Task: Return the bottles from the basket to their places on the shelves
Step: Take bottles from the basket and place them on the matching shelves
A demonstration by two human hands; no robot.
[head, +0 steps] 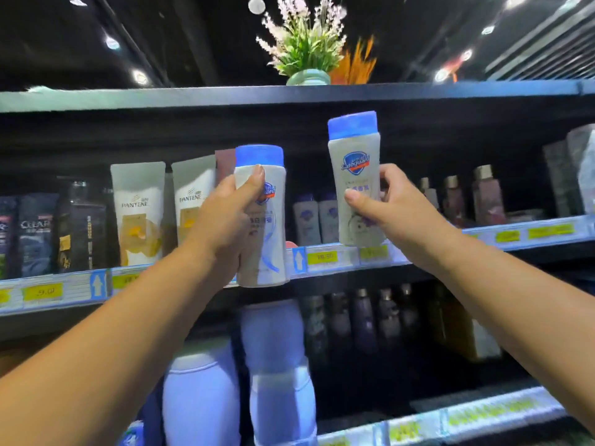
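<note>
Holding the left bottle (264,233) in the left hand (225,217), the right bottle (355,175) in the right hand (397,214), both just before the shelf (325,258). Better set upright, labels forward, beside small bottles (317,220).

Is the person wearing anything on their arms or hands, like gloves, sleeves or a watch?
No. The left hand and right hand are ungloved, with no rings visible and short, plain nails. The left forearm and right forearm are bare to the frame's edge: no sleeve, watch or bracelet shows.
</note>
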